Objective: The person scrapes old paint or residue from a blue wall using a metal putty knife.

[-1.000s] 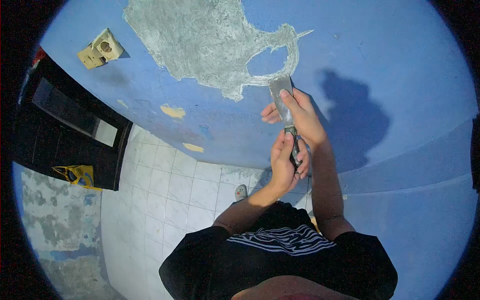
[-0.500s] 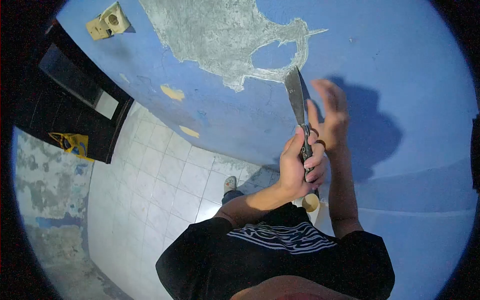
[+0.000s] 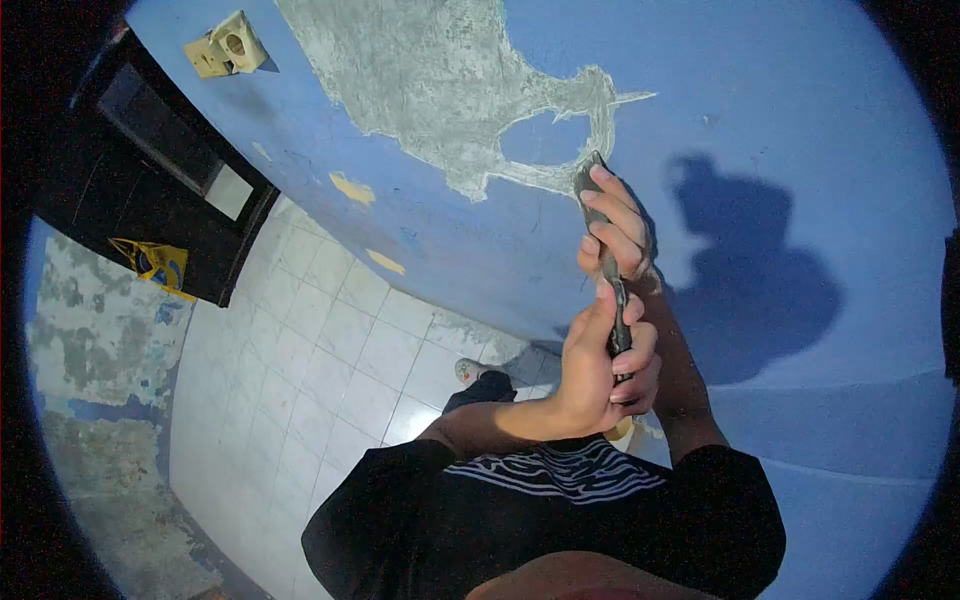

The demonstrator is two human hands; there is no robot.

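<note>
A putty knife with a dark metal blade [image 3: 592,192] points up the blue wall [image 3: 770,100], its tip at the lower edge of a rough grey patch [image 3: 420,80]. My left hand [image 3: 603,365] is wrapped round its dark handle. Above it, my right hand [image 3: 622,228] is closed on the blade, its fingers lying along the metal close to the tip. A thin band of the grey patch loops round an oval of blue paint just above the blade.
A cream socket box [image 3: 228,47] hangs on the wall at upper left. Below it are a dark door [image 3: 90,190] and a yellow bag [image 3: 160,265]. White tiles [image 3: 330,330] cover the floor, where a shoe [image 3: 467,371] shows. A round tan object [image 3: 621,434] is partly hidden below my left hand.
My right hand has moved left from beside the blade and closed on it. The wall patch and the knife tip appear slightly lower in view. My left hand still grips the handle.
</note>
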